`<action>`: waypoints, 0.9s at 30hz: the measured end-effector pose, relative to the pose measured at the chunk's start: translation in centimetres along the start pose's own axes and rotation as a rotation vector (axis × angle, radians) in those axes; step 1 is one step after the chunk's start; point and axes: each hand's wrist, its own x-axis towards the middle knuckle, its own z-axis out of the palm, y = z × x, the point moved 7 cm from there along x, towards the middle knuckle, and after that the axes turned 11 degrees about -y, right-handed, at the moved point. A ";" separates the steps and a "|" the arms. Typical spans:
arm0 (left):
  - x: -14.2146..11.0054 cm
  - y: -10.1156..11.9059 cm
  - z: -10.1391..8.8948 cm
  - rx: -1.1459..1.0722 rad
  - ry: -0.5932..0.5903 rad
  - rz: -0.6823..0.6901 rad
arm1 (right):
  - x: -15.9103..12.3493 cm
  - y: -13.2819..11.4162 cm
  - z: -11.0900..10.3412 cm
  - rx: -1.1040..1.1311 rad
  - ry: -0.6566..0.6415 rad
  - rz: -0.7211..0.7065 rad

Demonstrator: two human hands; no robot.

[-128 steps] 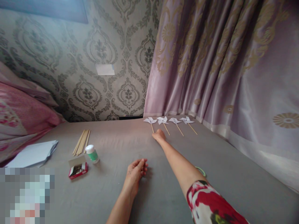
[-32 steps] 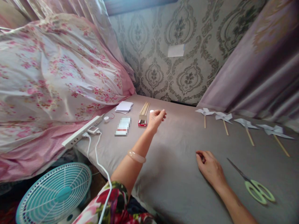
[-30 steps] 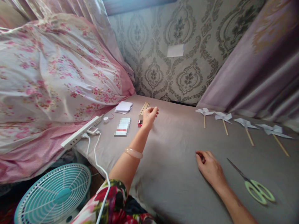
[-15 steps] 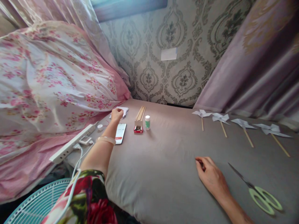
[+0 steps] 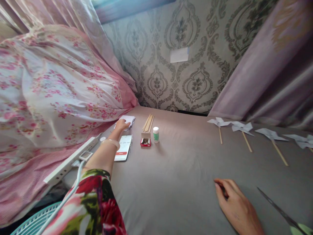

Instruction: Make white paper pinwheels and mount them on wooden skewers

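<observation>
My left hand [image 5: 121,124] reaches out to a small stack of white paper [image 5: 129,119] at the far left of the grey cloth. Its fingers touch or hover just over the sheets, the thumb held apart; nothing shows in its grip. Below my forearm lies a lit phone [image 5: 124,148], partly covered. My right hand [image 5: 238,205] rests on the cloth at the lower right, fingers curled in toward the thumb, with nothing visible in it. Beside it are scissors [image 5: 278,209], their green handles cut off by the frame edge.
A green-and-white glue bottle [image 5: 156,135], a small red box [image 5: 145,141] of metal bits and a bundle of wooden sticks [image 5: 148,123] stand mid-left. Several paper pinwheels [image 5: 242,127] on sticks lie along the right. A power strip [image 5: 70,160] and cable [image 5: 77,182] run at left.
My left hand has lowered onto or close to the paper stack, its thumb now apart. The view has shifted, so the scissors and right pinwheel are partly cut off. My right hand stays curled.
</observation>
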 end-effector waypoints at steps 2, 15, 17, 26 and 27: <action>0.8 -0.3 0.3 0.039 0.001 -0.013 | 0.0 0.0 0.0 -0.023 0.006 0.005; 2.4 -1.3 0.5 0.132 0.009 -0.045 | -0.1 0.2 0.1 -0.063 0.042 -0.011; 2.3 -1.2 0.4 0.126 -0.004 -0.046 | -0.1 0.2 0.1 -0.058 0.040 -0.008; 1.7 -1.2 -1.1 0.048 -0.018 -0.013 | -0.1 0.0 0.1 -0.054 0.057 -0.026; 1.6 -1.3 -1.2 0.036 -0.020 -0.014 | 0.0 0.0 0.1 -0.056 0.056 -0.027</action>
